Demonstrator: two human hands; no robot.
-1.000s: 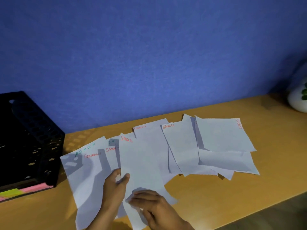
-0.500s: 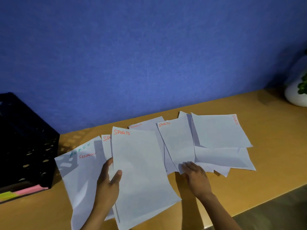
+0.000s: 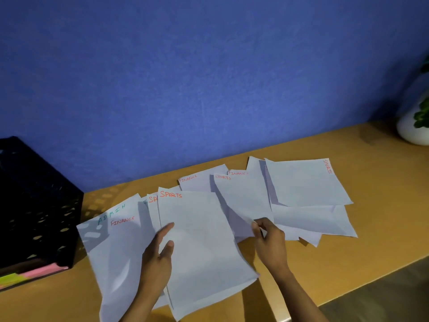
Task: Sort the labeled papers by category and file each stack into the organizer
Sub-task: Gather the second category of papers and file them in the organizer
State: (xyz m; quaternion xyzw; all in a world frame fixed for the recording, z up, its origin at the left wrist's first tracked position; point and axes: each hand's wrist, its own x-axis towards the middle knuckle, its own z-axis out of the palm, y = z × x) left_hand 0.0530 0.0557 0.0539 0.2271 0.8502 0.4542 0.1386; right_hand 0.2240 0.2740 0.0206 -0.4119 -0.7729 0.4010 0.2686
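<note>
Several white labeled papers lie fanned across the wooden desk (image 3: 371,228). My left hand (image 3: 157,254) holds the left edge of a large sheet marked SPORTS (image 3: 202,247), thumb on top. Left of it lies a sheet marked ADMIN and FINANCE (image 3: 116,240). My right hand (image 3: 269,242) pinches the lower corner of another SPORTS sheet (image 3: 243,201) and lifts it slightly. Behind it show sheets marked FINANCE (image 3: 197,180). A further SPORTS sheet (image 3: 306,182) lies turned sideways at the right. The black mesh organizer (image 3: 34,205) stands at the far left.
Pink and yellow-green sheets (image 3: 27,276) stick out under the organizer's base. A white pot with a green plant (image 3: 415,129) stands at the desk's back right corner. The blue wall runs right behind the desk. The desk's front edge slants at lower right.
My right hand went from resting flat on the middle sheet's lower edge to pinching and lifting its corner. The left hand keeps hold of the big SPORTS sheet.
</note>
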